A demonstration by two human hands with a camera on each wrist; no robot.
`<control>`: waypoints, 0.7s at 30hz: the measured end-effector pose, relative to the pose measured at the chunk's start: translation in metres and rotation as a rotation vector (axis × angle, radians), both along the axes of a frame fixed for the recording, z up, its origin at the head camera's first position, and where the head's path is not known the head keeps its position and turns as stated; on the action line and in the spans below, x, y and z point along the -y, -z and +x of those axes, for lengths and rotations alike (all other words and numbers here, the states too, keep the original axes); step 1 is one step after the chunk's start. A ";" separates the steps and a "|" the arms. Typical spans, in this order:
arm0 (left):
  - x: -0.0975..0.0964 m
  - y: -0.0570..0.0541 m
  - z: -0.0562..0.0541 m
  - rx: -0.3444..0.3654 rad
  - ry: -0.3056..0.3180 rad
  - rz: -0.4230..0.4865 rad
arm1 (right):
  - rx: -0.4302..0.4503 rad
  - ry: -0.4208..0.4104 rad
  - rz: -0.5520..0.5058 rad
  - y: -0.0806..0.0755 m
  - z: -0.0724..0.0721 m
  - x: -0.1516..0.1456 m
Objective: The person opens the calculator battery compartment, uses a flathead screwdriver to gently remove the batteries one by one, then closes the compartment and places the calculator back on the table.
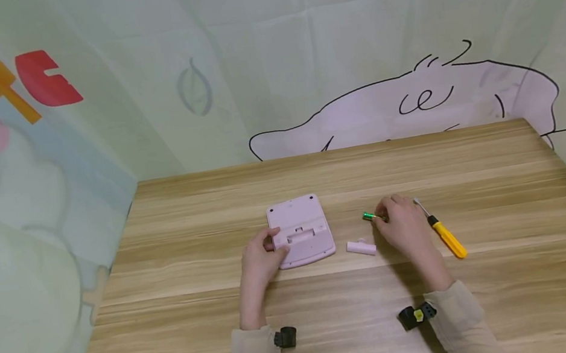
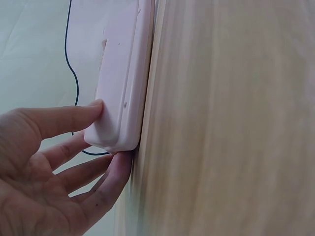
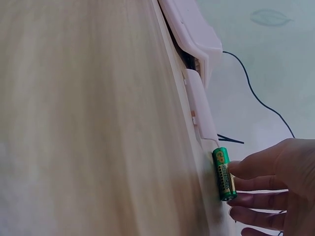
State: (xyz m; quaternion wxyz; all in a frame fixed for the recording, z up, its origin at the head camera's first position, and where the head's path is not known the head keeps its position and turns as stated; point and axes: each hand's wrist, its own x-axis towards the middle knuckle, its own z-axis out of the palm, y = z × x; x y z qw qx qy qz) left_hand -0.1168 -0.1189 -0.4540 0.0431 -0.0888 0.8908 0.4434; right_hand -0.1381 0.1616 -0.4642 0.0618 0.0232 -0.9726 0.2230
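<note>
A pale pink calculator (image 1: 296, 214) lies back side up on the table, its battery slot uncovered. My left hand (image 1: 262, 260) holds it by the left edge, the thumb (image 2: 74, 120) on the back and the other fingers along the side. To its right, my right hand (image 1: 404, 224) pinches a green battery (image 3: 224, 174) between thumb and fingers, low over the tabletop; whether the battery touches the wood I cannot tell. Between the calculator and this hand lies the small pink battery cover (image 1: 361, 248), which also shows in the right wrist view.
A screwdriver (image 1: 448, 239) with a yellow and black handle lies just right of my right hand, its tip pointing away from me. The wood-grain table (image 1: 199, 204) ends at the back against a printed cloth (image 1: 267, 69).
</note>
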 end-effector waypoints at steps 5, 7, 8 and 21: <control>0.000 0.000 0.000 -0.001 0.000 -0.004 | -0.026 0.006 0.007 -0.003 0.001 -0.001; -0.001 0.000 0.000 0.002 -0.002 -0.003 | -0.040 0.001 0.009 -0.004 0.002 -0.001; -0.001 -0.001 0.000 0.003 -0.002 -0.002 | -0.046 -0.002 0.009 -0.005 0.002 -0.001; -0.001 -0.002 0.000 0.006 -0.005 0.002 | -0.093 -0.078 0.052 -0.015 0.011 0.007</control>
